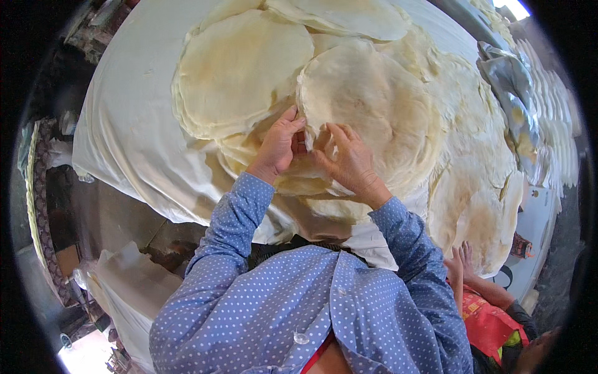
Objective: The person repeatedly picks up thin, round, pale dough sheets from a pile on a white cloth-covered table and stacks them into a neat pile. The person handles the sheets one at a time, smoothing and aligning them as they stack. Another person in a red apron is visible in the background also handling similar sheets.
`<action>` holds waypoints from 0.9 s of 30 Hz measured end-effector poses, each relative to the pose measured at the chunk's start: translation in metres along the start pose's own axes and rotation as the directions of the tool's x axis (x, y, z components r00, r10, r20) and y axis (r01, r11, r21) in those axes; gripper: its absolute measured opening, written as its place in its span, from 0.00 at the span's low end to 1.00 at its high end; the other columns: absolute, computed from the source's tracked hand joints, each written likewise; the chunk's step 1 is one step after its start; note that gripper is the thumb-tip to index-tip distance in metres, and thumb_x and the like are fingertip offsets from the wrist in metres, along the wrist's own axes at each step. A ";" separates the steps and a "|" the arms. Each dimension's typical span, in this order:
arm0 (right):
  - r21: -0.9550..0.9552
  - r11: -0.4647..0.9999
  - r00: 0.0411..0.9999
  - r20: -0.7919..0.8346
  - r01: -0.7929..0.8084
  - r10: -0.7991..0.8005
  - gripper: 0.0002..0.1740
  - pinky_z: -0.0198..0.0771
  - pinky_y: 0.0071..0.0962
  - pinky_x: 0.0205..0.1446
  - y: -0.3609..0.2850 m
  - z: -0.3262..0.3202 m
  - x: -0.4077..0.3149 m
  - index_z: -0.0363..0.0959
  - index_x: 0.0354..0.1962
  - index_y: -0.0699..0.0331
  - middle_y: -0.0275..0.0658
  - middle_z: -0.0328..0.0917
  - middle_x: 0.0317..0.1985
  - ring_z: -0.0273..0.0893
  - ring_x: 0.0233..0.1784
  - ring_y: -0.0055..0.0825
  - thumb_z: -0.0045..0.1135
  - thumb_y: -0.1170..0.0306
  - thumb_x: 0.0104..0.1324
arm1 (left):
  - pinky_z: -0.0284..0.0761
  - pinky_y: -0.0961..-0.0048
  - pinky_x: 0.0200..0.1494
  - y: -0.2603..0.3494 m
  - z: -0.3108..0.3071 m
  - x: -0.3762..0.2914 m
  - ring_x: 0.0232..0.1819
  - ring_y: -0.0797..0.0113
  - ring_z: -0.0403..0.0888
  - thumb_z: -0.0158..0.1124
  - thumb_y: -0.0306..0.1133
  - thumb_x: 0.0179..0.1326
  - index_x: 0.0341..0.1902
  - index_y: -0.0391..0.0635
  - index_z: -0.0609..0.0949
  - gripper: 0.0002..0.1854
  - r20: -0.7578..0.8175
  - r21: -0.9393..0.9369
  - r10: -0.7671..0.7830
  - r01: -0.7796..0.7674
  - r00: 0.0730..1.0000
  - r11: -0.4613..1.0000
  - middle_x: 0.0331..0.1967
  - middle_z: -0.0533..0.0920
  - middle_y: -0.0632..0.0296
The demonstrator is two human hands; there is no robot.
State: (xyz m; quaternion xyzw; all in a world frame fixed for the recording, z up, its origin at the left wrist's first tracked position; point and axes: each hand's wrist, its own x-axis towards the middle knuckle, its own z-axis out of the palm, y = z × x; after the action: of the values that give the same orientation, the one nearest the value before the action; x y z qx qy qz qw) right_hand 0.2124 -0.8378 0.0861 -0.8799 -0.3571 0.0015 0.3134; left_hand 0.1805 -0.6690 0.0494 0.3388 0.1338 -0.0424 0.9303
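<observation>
Thin, round, cream-coloured sheets, perhaps flatbread, lie in overlapping piles in front of me. My left hand (279, 142) pinches the near left edge of the top round sheet (369, 93) between thumb and fingers. Bent over that same edge is my right hand (350, 161), its thumb and forefinger apart around a thin, pale flap. Whether the right fingers grip the flap is hidden. A second pile of round sheets (245, 70) lies beyond my left hand, and more sheets (345, 16) overlap at the far side.
White cloth (135, 107) covers the table and hangs in folds at its near left edge. More wrinkled sheets (476, 140) spread to the right, beside a shiny plastic bag (509, 84) and pale layered stacks (556, 121). At the lower right are another person's hands (460, 266).
</observation>
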 end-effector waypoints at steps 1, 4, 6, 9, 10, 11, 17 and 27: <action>0.066 0.995 0.996 0.030 -0.081 0.079 0.29 0.72 0.34 0.45 0.003 0.002 0.004 0.68 0.50 0.67 0.47 0.73 0.45 0.75 0.45 0.40 0.61 0.57 0.55 | 0.78 0.71 0.45 -0.001 -0.003 0.002 0.44 0.70 0.79 0.45 0.33 0.68 0.57 0.46 0.71 0.16 0.006 -0.011 0.005 -0.005 1.000 1.000 0.47 0.79 0.64; 0.178 0.954 0.970 0.087 -0.240 0.227 0.29 0.73 0.33 0.41 0.011 0.006 0.018 0.69 0.48 0.68 0.48 0.74 0.43 0.77 0.40 0.38 0.59 0.54 0.57 | 0.75 0.71 0.49 0.001 -0.004 0.009 0.44 0.70 0.79 0.48 0.30 0.66 0.53 0.42 0.74 0.14 -0.091 -0.012 -0.001 0.000 0.996 1.000 0.45 0.80 0.63; 0.170 0.958 0.973 0.062 -0.231 0.223 0.29 0.73 0.32 0.40 0.013 0.009 0.031 0.69 0.48 0.69 0.48 0.74 0.43 0.78 0.37 0.37 0.58 0.53 0.58 | 0.77 0.70 0.44 0.007 -0.006 0.026 0.40 0.71 0.80 0.48 0.31 0.66 0.51 0.43 0.75 0.13 -0.132 0.109 0.018 -0.004 0.991 0.994 0.41 0.80 0.63; 0.243 0.924 0.955 0.082 -0.295 0.284 0.31 0.73 0.33 0.39 0.011 0.008 0.045 0.69 0.48 0.70 0.49 0.74 0.42 0.78 0.35 0.37 0.58 0.52 0.58 | 0.79 0.68 0.40 0.015 -0.007 0.031 0.35 0.71 0.80 0.49 0.31 0.65 0.48 0.45 0.76 0.11 -0.153 0.132 -0.028 0.049 0.988 0.990 0.36 0.81 0.64; 0.245 0.923 0.955 0.084 -0.297 0.285 0.31 0.73 0.33 0.39 0.009 0.006 0.048 0.69 0.48 0.70 0.50 0.75 0.41 0.78 0.35 0.38 0.57 0.51 0.58 | 0.79 0.68 0.38 0.018 -0.006 0.032 0.34 0.70 0.80 0.50 0.31 0.65 0.47 0.45 0.77 0.10 -0.149 0.115 -0.058 0.075 0.987 0.991 0.35 0.81 0.64; 0.247 0.922 0.955 0.086 -0.298 0.285 0.31 0.73 0.33 0.39 0.006 0.004 0.052 0.69 0.48 0.70 0.50 0.75 0.40 0.79 0.35 0.38 0.57 0.51 0.58 | 0.79 0.68 0.38 0.020 -0.005 0.032 0.34 0.70 0.80 0.51 0.31 0.65 0.46 0.46 0.77 0.10 -0.143 0.097 -0.066 0.080 0.988 0.992 0.34 0.81 0.64; 0.171 0.930 0.943 0.139 -0.325 0.304 0.29 0.73 0.35 0.35 0.014 0.001 0.070 0.72 0.43 0.70 0.50 0.77 0.31 0.78 0.31 0.44 0.56 0.50 0.59 | 0.79 0.71 0.36 0.026 0.011 0.029 0.32 0.71 0.80 0.55 0.31 0.63 0.41 0.46 0.79 0.07 -0.128 0.133 -0.077 0.094 0.989 0.987 0.32 0.81 0.65; 0.963 0.096 0.913 0.205 -0.253 0.352 0.10 0.70 0.27 0.31 0.116 -0.006 0.055 0.75 0.35 0.63 0.33 0.77 0.28 0.73 0.27 0.22 0.48 0.68 0.64 | 0.75 0.78 0.32 0.019 0.008 0.038 0.29 0.76 0.77 0.54 0.29 0.63 0.37 0.44 0.78 0.05 -0.285 0.121 0.099 -0.066 0.953 0.990 0.29 0.79 0.67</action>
State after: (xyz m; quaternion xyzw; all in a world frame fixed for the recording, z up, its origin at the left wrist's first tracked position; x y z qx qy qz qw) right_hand 0.3273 -0.8705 0.0388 -0.5230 -0.0710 0.2600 0.8086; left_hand 0.2220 -0.6589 0.0563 0.3973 0.2519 0.0395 0.8815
